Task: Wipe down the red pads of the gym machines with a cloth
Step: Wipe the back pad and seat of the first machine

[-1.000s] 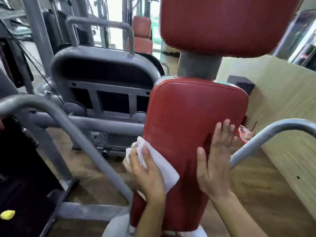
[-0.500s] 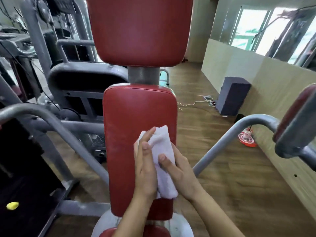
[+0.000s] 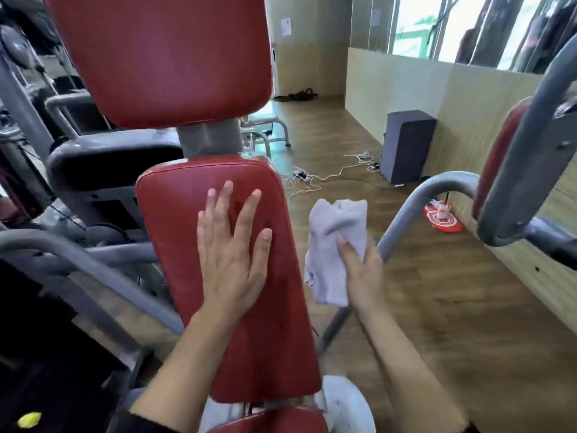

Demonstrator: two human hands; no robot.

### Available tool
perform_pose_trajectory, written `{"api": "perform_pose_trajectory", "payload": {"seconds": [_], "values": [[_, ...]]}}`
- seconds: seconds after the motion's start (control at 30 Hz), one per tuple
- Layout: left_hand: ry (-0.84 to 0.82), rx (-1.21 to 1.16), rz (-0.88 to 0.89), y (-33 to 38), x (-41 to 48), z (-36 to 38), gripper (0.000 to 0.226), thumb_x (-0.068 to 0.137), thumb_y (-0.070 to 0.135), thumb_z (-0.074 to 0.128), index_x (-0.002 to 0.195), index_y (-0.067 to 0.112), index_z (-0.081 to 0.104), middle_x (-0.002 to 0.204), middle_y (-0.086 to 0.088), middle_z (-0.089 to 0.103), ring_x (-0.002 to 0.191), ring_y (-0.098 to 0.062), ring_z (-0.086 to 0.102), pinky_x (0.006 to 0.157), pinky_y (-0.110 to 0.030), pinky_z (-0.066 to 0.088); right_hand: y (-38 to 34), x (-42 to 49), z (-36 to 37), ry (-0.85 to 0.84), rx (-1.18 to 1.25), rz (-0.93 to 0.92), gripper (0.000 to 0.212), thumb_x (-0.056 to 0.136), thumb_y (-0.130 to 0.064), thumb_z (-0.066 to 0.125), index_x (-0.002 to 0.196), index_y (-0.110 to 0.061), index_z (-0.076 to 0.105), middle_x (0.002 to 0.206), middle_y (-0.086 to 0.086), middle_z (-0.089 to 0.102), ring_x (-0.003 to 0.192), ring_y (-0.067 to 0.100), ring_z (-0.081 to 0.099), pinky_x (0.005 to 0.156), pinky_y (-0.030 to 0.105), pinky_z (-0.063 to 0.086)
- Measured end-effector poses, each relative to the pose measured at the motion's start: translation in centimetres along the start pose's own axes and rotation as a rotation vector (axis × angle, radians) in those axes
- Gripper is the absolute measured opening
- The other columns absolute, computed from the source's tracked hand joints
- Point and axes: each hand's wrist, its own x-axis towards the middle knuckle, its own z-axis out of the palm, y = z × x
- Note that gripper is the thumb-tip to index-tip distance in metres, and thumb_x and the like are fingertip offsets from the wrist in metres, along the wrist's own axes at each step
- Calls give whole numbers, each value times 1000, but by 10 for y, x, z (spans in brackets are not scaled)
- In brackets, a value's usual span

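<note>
**Cloth off to the right of the back pad**

My right hand (image 3: 359,270) is clenched around the bunched white cloth (image 3: 335,245), holding it in the air just right of the lower red back pad (image 3: 193,214), apart from it and over the wooden floor (image 3: 437,307). My left hand (image 3: 231,254) lies flat and spread on the pad's face, fingers pointing up toward its top edge, gripping nothing.

The pad's long axis runs from near me up and away, tilting slightly left toward the far end, where a grey post (image 3: 209,139) joins it to the upper red head pad (image 3: 162,54). So the surface to be wiped lies to the left of the cloth, and the right hand is the one that must carry it across. I judge the next stroke needs the cloth brought leftward onto the pad's right edge, then run along its length. My flat left hand covers the middle and would have to lift or shift aside.
</note>
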Motion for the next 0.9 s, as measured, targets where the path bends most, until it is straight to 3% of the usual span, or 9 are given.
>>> {"api": "perform_pose_trajectory", "payload": {"seconds": [0.13, 0.27, 0.33, 0.4, 0.47, 0.53, 0.7, 0.83, 0.9], "values": [[-36, 214, 133, -21, 8, 30, 57, 99, 37, 38, 152, 19, 27, 161, -15, 8, 150, -25, -7, 120, -49, -1, 5, 25, 37, -75, -212, -137, 50, 92, -34, 54, 137, -11, 49, 125, -6, 58, 111, 0, 51, 89, 6, 38], [29, 329, 220, -43, 6, 46, 60, 100, 38, 36, 154, 20, 17, 162, -11, -2, 149, -21, -12, 119, -46, -8, 16, 33, 59, -96, -234, -209, 69, 87, -61, 43, 127, -6, 53, 123, 3, 61, 116, 9, 54, 101, 29, 42], [59, 347, 269, -51, 7, 52, 62, 100, 39, 33, 155, 26, 8, 162, 1, -14, 148, -19, -14, 119, -44, -11, 20, 36, 60, -152, -124, -133, 86, 75, -85, 32, 123, -17, 53, 116, -16, 58, 113, -9, 50, 101, 13, 36], [106, 378, 302, -56, 9, 58, 61, 100, 41, 29, 155, 29, 5, 161, 5, -16, 148, -18, -13, 118, -43, -11, 26, 44, 60, -212, 38, 48, 106, 69, -91, 23, 138, -14, 47, 132, -15, 50, 128, -5, 39, 110, 14, 27], [163, 419, 314, -57, 10, 65, 60, 100, 41, 27, 155, 29, 5, 161, 3, -14, 149, -19, -11, 119, -43, -9, 28, 51, 55, -277, 96, 119, 74, 94, -65, 26, 139, -10, 47, 141, 2, 49, 135, 9, 39, 114, 25, 29], [206, 438, 324, -58, 10, 70, 60, 100, 40, 27, 155, 28, 4, 162, 2, -13, 149, -20, -10, 119, -44, -8, 27, 56, 52, -329, 122, 100, 47, 103, -36, 34, 136, -8, 50, 134, 2, 56, 128, 9, 47, 105, 18, 36], [245, 450, 325, -59, 10, 73, 61, 100, 39, 27, 155, 28, 3, 160, -17, 3, 149, -20, -10, 119, -44, -6, 39, 56, 62, -362, 190, -25, 61, 93, -39, 53, 147, -19, 34, 147, -8, 43, 135, -1, 37, 113, 21, 29], [260, 457, 323, -58, 9, 75, 64, 98, 36, 30, 155, 26, 4, 151, -24, 17, 149, -21, -10, 118, -45, -6, 42, 43, 65, -296, 240, -50, 32, 94, -20, 58, 121, -35, 52, 123, -18, 58, 117, -9, 51, 95, 8, 38], [258, 462, 324, -58, 10, 75, 64, 98, 36, 31, 155, 25, 4, 150, -25, 18, 149, -21, -9, 118, -45, -6, 54, 38, 61, -270, 273, 12, 27, 95, -15, 57, 114, -34, 55, 111, -19, 61, 104, -14, 56, 86, 4, 39]]}}
